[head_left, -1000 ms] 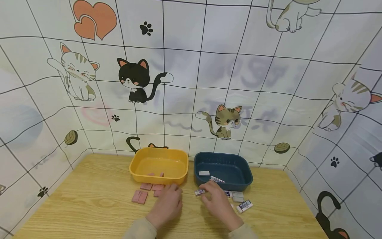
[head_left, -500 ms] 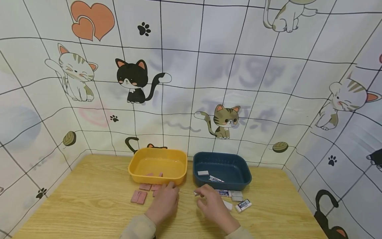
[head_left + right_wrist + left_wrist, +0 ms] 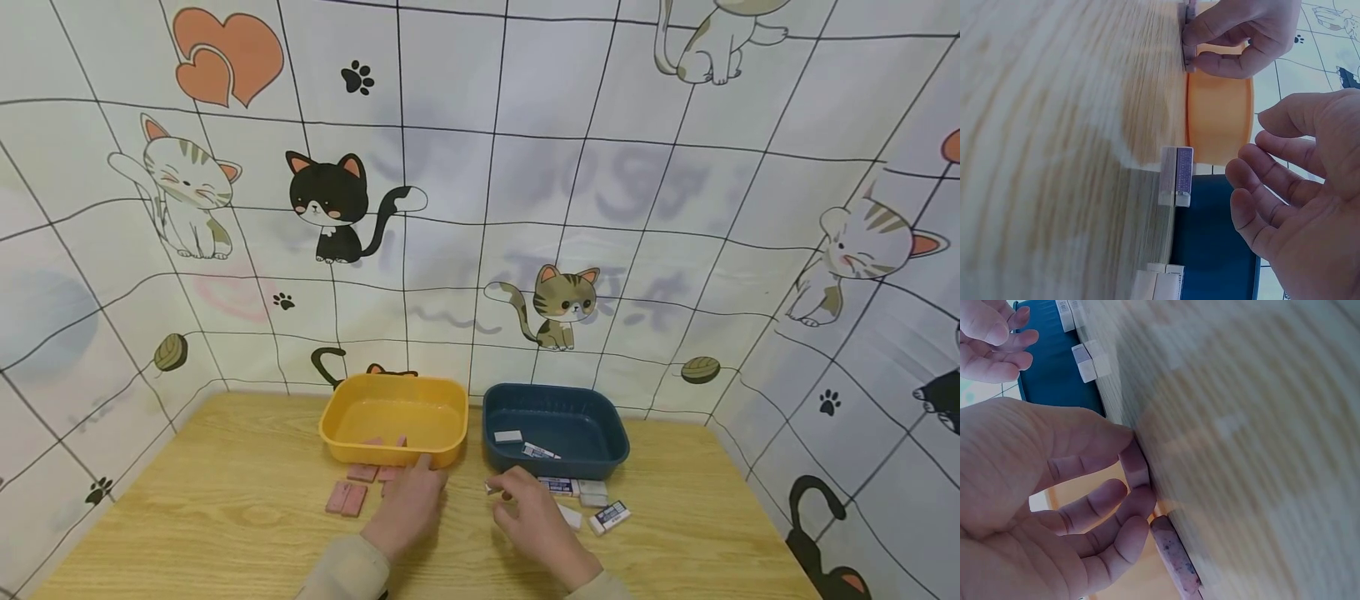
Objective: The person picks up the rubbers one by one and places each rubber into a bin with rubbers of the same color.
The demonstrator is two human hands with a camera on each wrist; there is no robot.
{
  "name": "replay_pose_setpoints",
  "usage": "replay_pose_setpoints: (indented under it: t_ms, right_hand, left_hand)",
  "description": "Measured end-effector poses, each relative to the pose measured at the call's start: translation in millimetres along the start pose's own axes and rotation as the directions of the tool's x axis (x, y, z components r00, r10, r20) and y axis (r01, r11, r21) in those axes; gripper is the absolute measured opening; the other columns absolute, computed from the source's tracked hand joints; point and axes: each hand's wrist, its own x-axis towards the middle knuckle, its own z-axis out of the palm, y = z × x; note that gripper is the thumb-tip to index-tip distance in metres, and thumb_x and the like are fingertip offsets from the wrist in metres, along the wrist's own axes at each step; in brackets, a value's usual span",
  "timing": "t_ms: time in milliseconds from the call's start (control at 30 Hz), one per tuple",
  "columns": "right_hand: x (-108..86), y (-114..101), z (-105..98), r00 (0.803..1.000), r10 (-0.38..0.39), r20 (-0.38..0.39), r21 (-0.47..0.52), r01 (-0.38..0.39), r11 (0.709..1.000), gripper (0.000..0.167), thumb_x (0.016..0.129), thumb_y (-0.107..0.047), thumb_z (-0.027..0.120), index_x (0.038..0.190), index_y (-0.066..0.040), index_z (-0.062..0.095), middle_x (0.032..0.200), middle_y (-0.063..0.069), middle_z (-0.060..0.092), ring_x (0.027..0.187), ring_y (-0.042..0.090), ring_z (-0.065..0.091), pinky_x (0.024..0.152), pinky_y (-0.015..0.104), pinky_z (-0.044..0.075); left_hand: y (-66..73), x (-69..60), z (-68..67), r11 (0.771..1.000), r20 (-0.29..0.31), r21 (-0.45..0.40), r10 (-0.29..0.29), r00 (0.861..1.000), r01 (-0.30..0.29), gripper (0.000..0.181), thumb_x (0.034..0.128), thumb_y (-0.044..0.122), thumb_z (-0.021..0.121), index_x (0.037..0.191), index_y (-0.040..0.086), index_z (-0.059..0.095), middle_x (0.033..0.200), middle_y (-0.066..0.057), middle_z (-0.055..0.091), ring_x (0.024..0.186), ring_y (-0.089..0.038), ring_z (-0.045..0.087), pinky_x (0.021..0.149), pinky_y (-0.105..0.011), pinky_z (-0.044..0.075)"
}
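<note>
My left hand (image 3: 407, 506) is at the front of the yellow bin (image 3: 330, 450). In the left wrist view, its thumb and a finger pinch a pink eraser (image 3: 1135, 464) low at the tabletop. Beside that lies another pink eraser (image 3: 1174, 556). My right hand (image 3: 536, 517) hovers in front of the dark blue bin (image 3: 618, 446), fingers loosely bent and holding nothing. Below its fingers stands a small eraser with a purple-blue label (image 3: 1176, 177), apart from the hand in the right wrist view; in the head view the fingers mostly cover it.
Paired pink erasers (image 3: 346, 498) lie left of my left hand. Right of my right hand are a blue-labelled eraser (image 3: 610, 517), a grey-white one (image 3: 593, 492) and a white one (image 3: 571, 517). Both bins hold some erasers. A cat-patterned cloth (image 3: 450, 250) closes off the table's back.
My left hand has shifted slightly left, toward the pink erasers. My right hand has moved a little left, covering more of the small eraser and uncovering a white one. The head view has drifted slightly.
</note>
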Motion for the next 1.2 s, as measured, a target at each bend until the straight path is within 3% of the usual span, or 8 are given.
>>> replay_pose_setpoints:
  t_ms: [167, 400, 567, 800, 1200]
  right_hand:
    - [-0.6, 0, 1, 1.0, -0.022, -0.016, -0.004, 0.022, 1.0, 0.026, 0.084, 0.004, 0.072, 0.11, -0.003, 0.073, 0.101, 0.007, 0.068, 0.086, 0.023, 0.065, 0.073, 0.029, 0.054]
    - [-0.6, 0, 0, 1.0, -0.008, -0.008, -0.004, 0.008, 1.0, 0.025, 0.085, 0.003, 0.072, 0.109, -0.003, 0.073, 0.101, 0.005, 0.067, 0.087, 0.022, 0.065, 0.075, 0.03, 0.054]
    - [-0.4, -1, -1, 1.0, -0.007, -0.009, -0.003, 0.007, 1.0, 0.024, 0.085, 0.003, 0.072, 0.109, -0.003, 0.073, 0.1, 0.006, 0.067, 0.087, 0.023, 0.065, 0.075, 0.03, 0.055]
    - [0.4, 0, -2, 1.0, 0.018, 0.021, -0.009, -0.018, 1.0, 0.023, 0.088, 0.001, 0.071, 0.111, -0.003, 0.073, 0.102, 0.006, 0.067, 0.089, 0.024, 0.065, 0.076, 0.03, 0.055]
    - [0.8, -1, -5, 0.998, 0.041, 0.049, 0.003, -0.041, 0.999, 0.024, 0.089, 0.001, 0.07, 0.113, -0.003, 0.072, 0.104, 0.005, 0.066, 0.091, 0.023, 0.064, 0.076, 0.03, 0.055]
  left_hand:
    - [0.0, -2.1, -2.2, 1.0, -0.02, -0.008, 0.019, 1.0, -0.019, 0.018, 0.0745, -0.003, 0.081, 0.084, 0.007, 0.069, 0.088, -0.01, 0.055, 0.066, -0.021, 0.055, 0.052, -0.035, 0.047]
    - [1.9, -3.3, -7.5, 0.997, -0.017, -0.063, 0.046, 0.999, -0.047, 0.027, 0.0723, -0.002, 0.079, 0.074, 0.013, 0.056, 0.089, -0.009, 0.051, 0.064, -0.015, 0.045, 0.052, -0.03, 0.04]
    - [6.9, -2.4, -16.6, 0.993, -0.001, -0.108, 0.056, 0.998, -0.056, 0.022, 0.0728, -0.002, 0.075, 0.078, 0.012, 0.06, 0.087, -0.004, 0.045, 0.065, -0.013, 0.041, 0.055, -0.027, 0.037]
    - [13.1, -1.4, -31.7, 0.994, -0.049, -0.074, 0.082, 0.995, -0.086, 0.017, 0.0744, -0.001, 0.073, 0.083, 0.009, 0.062, 0.088, -0.003, 0.044, 0.064, -0.011, 0.04, 0.053, -0.023, 0.037]
    - [5.9, 10.5, -41.8, 0.992, -0.115, -0.075, 0.094, 0.989, -0.103, 0.02, 0.0741, 0.001, 0.073, 0.084, 0.011, 0.059, 0.087, -0.002, 0.044, 0.068, -0.015, 0.037, 0.068, -0.031, 0.037]
